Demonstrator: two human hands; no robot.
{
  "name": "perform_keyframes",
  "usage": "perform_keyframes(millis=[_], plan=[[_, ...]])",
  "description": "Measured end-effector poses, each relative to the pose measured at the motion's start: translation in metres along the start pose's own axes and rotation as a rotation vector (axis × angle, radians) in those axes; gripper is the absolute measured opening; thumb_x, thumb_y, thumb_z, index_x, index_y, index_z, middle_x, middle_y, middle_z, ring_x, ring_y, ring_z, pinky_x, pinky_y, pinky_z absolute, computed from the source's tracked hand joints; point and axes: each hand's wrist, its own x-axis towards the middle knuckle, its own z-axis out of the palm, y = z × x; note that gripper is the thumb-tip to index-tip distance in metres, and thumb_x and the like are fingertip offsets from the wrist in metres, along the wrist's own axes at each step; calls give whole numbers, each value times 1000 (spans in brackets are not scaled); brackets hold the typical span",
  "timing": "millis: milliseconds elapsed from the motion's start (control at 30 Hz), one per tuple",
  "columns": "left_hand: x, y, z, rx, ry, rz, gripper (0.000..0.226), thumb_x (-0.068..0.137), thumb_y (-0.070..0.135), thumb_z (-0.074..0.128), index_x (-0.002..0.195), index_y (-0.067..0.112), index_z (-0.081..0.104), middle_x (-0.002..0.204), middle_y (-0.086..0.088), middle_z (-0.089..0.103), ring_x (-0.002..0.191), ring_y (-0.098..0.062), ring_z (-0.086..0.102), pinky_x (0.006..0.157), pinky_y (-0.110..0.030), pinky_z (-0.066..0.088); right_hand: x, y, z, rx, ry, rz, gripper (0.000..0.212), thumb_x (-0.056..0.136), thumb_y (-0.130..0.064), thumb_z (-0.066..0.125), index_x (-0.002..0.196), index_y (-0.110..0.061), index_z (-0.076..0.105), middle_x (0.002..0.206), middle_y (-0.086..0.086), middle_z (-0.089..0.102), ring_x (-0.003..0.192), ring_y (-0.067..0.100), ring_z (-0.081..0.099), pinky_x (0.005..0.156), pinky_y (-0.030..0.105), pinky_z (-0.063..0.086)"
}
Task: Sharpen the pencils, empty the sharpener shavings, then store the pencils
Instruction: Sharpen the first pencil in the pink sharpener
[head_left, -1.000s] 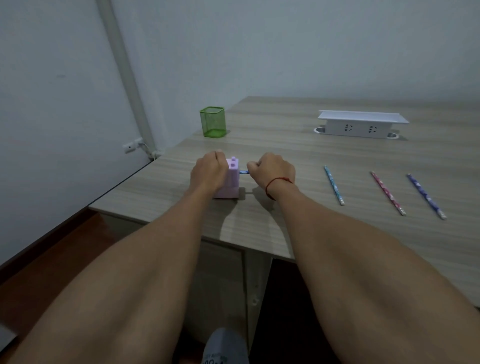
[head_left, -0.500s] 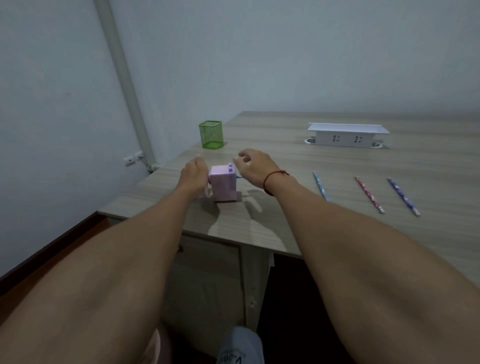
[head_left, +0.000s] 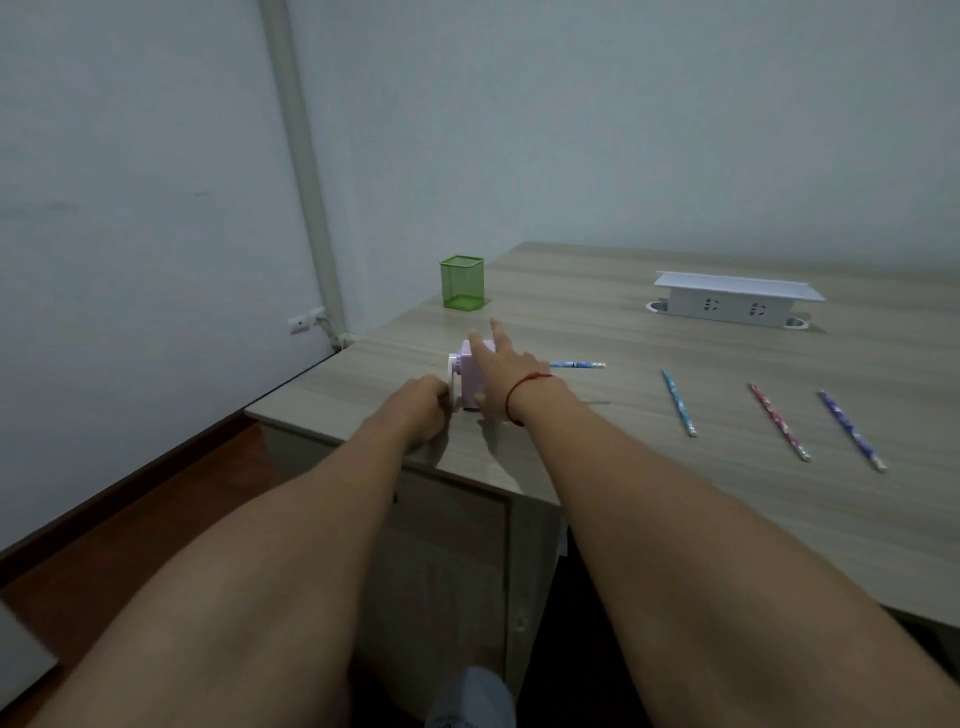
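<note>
since half a second ago the right hand (head_left: 501, 371) has come off the pencil end and now lies over the top of the pink sharpener (head_left: 471, 382) with its fingers spread and stretched forward, palm down, gripping nothing that can be seen; a red string circles its wrist. left of it, the left hand (head_left: 423, 410) has slid round to the sharpener's left face, where it is curled closed just beside the white crank (head_left: 451, 370); whether the fingers actually hold the crank handle cannot be told, since the knuckles hide it. the sharpener stands upright near the table's (head_left: 649, 499) front left corner, wedged between the two hands. a blue pencil (head_left: 577, 365) sticks out level to the right from behind the right hand, its near end hidden by the hand, so its seat in the sharpener cannot be confirmed. further right of the right hand, well apart from it, three more pencils lie flat on the wood, roughly parallel and slanting toward the front edge: a second blue pencil (head_left: 678, 402) nearest, then a red pencil (head_left: 778, 421), then a purple pencil (head_left: 851, 430) farthest out. beyond the hands, past the fingertips and slightly to the left, a green mesh pencil holder (head_left: 461, 282) stands upright near the table's left edge. far off to the right and behind the loose pencils sits a white socket box (head_left: 732, 300).
</note>
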Motion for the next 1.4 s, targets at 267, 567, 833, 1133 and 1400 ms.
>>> perform_keyframes(millis=[267, 567, 833, 1133, 1400], plan=[[9, -10, 5, 66, -13, 76, 18, 93, 14, 45, 103, 11, 59, 109, -14, 64, 99, -31, 59, 89, -42, 49, 3, -4, 1, -75, 75, -10, 75, 91, -21, 56, 152, -24, 12, 162, 4, -3, 133, 40, 38, 107, 53, 36], [13, -17, 5, 132, 14, 162, 22, 97, 21, 44, 97, 13, 65, 103, -12, 67, 93, -27, 60, 84, -38, 48, 16, -7, 8, -15, 137, -54, 54, 85, -15, 63, 133, -9, 39, 141, 12, 39, 124, 38, 50, 101, 57, 42], [28, -22, 0, 378, 68, 290, 24, 96, 24, 47, 103, 14, 68, 100, -11, 67, 90, -27, 62, 78, -36, 47, 22, -4, 9, 15, 125, -41, 57, 84, -16, 64, 135, -14, 38, 142, 7, 38, 125, 38, 48, 105, 62, 33], [70, -16, -21, 598, 123, 386, 19, 92, 15, 49, 104, 12, 62, 103, -17, 67, 96, -36, 64, 76, -42, 50, 32, 3, 16, 62, 174, -59, 60, 82, -19, 65, 136, -20, 39, 138, 3, 41, 116, 36, 55, 104, 58, 33], [71, -4, -41, 567, 278, 466, 20, 92, 4, 44, 106, 6, 58, 106, -19, 65, 98, -37, 61, 76, -43, 47, 34, -7, 14, 33, 182, 5, 45, 92, -21, 55, 135, -18, 41, 140, 8, 41, 123, 37, 51, 106, 63, 30]])
